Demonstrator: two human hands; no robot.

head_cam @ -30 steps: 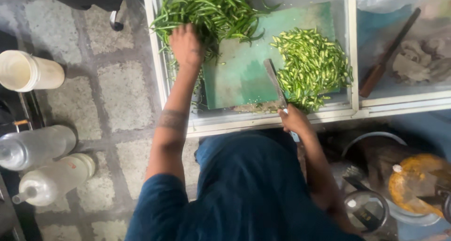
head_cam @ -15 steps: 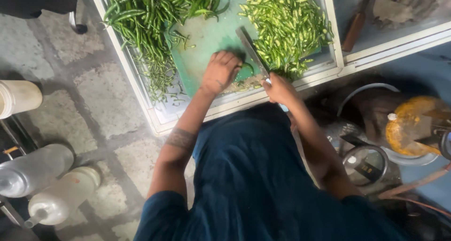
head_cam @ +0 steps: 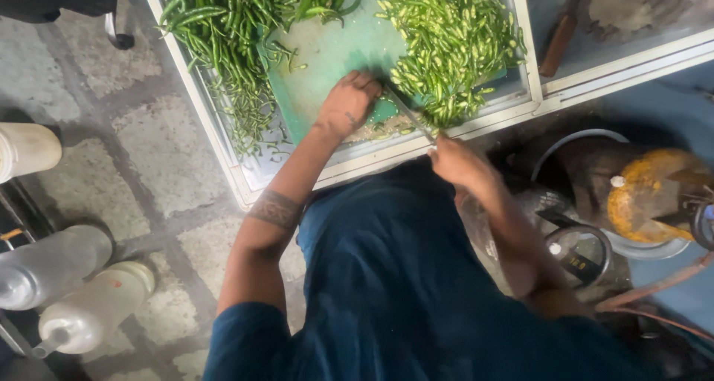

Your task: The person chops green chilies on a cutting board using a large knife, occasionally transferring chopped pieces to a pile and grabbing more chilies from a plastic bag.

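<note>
Seen from above: a person in a dark blue top leans over a white-framed worktop (head_cam: 223,139) w/ a green cutting board (head_cam: 327,61) on it. The right hand (head_cam: 460,162) has its fingers wrapped shut around the handle of a knife (head_cam: 407,113), blade angled up-left onto the board's near edge. The left hand (head_cam: 348,102) rests knuckles-up just beside the blade, fingers curled under, apparently pinning a small bunch of chillies against the board; what's under it is hidden, so the grip can't be confirmed. Curled fingers likely keep the tips clear of the edge.

Whole green chillies (head_cam: 230,31) lie heaped at the board's left side, spilling onto the worktop, within reach of the left hand. The chopped chilli pile (head_cam: 450,39) sits to the right, beyond the blade, likely pushed aside to keep the cutting spot free. Pale seed debris speckles the board near the hands.

Containers: a metal bowl (head_cam: 573,147) below the worktop at right holds a round orange-yellow item (head_cam: 651,191), contents unclear. On the stone floor at left, two plastic bottles (head_cam: 74,284) lie on their sides, looking near-empty, and a cream tub (head_cam: 30,150) sits at the frame edge. A second, wood-handled tool (head_cam: 561,39) lies in the next compartment, untouched.
</note>
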